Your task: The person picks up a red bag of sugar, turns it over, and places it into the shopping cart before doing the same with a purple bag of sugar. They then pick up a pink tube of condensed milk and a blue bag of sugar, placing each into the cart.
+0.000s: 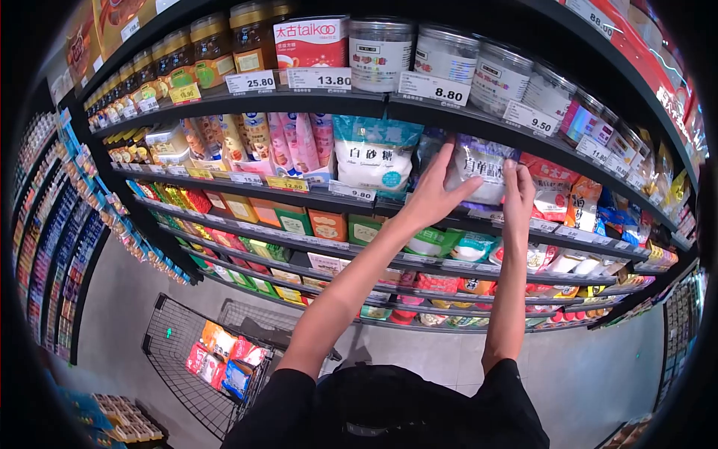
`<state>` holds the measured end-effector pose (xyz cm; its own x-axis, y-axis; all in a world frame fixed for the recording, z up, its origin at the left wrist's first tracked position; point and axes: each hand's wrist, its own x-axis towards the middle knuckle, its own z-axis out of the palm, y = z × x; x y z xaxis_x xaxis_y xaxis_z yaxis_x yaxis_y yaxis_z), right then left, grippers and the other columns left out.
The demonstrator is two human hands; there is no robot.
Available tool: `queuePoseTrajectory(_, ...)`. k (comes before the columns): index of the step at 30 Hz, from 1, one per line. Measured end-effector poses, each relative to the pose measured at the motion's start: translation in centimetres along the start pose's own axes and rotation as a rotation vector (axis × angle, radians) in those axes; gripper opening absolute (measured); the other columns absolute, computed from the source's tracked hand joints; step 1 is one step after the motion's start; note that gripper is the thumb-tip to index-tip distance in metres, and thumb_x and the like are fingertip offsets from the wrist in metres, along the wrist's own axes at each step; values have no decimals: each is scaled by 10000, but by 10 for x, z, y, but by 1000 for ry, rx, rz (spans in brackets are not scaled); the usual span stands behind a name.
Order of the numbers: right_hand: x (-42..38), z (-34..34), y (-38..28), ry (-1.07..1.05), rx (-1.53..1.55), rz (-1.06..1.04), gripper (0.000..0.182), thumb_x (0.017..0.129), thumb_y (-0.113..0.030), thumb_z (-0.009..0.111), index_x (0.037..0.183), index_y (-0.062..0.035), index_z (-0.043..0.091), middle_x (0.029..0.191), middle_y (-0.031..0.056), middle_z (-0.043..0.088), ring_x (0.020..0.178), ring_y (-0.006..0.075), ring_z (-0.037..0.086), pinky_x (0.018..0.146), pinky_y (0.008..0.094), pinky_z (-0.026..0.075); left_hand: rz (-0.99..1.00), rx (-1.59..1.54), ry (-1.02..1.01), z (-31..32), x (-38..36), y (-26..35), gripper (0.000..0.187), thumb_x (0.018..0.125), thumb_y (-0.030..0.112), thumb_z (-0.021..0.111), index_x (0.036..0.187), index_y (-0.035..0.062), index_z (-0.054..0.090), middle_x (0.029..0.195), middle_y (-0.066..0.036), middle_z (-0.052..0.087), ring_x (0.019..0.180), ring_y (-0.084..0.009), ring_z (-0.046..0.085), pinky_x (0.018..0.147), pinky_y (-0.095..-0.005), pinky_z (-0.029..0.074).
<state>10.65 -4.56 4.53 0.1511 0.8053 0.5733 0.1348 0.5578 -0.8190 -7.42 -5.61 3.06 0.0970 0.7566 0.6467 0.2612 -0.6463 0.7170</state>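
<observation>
Both hands reach to the second shelf, one on each side of a purple and white bag [485, 176]. My left hand [441, 185] is at the bag's left side, its fingers apart and the thumb pointing across the bag's front. On the right side, my right hand [518, 183] has its fingers against the bag's edge. The bag stands upright between the hands. Left of it is a blue and white sugar bag [375, 157], and to the right are red and white bags [546, 185].
Clear jars [380, 56] and a red box [311, 45] line the shelf above. Lower shelves hold packets and boxes [329, 226]. At the lower left stands a wire shopping cart [168, 348] with several bags in it. Hanging packets [112, 191] flank the left shelf end.
</observation>
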Motion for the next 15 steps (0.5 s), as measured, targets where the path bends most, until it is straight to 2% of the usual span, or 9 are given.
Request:
queuePoseTrajectory(2,-11,-2,-10,24,162,61,218,992,-217,566,861,-44,585,768,-64,508,700,8,378,607,193,298,-203,-329,-43,9,-9,6,880,881,258,719,1496,-53,171,1385,-215,457,1198,-242,524,1009,-355,422)
queuePoseTrajectory(3,-20,-4,-12,19,155,75,208,990,-209,569,857,-49,582,769,-72,508,706,7,379,609,194,300,-174,-495,-53,7,-17,18,860,902,208,697,1514,-16,137,1323,-188,510,1154,-195,541,976,-325,442)
queuePoseTrajectory(4,-31,-9,-13,11,116,89,197,987,-203,574,867,-46,583,783,-69,517,726,8,399,628,190,323,-222,-589,-55,4,-30,29,819,906,182,688,1511,10,165,1303,-173,537,1139,-191,555,966,-321,450)
queuePoseTrajectory(8,-104,-13,-33,-131,93,273,167,977,-196,591,926,-38,588,832,-60,551,778,19,456,683,187,372,-420,-720,-44,-9,-106,44,671,928,130,649,1468,7,271,1284,-141,552,1134,-166,561,965,-303,456)
queuePoseTrajectory(10,-136,-15,-29,-237,188,381,157,978,-192,585,1032,-45,579,903,-46,585,833,37,493,756,209,409,-570,-764,-31,-18,-145,43,600,941,81,615,1454,13,311,1268,-119,573,1131,-148,564,962,-292,454)
queuePoseTrajectory(12,-165,-1,-34,-211,369,515,181,980,-186,580,1104,-55,567,931,-41,602,857,44,509,792,214,415,-641,-768,-18,-25,-178,37,580,942,73,612,1446,13,331,1251,-112,590,1125,-142,568,953,-292,459)
queuePoseTrajectory(15,-201,2,-8,-299,395,720,223,983,-175,574,1175,-67,541,1010,8,642,911,57,556,831,224,424,-792,-749,56,-33,-217,39,550,940,66,613,1429,12,366,1220,-100,618,1106,-131,577,936,-290,467)
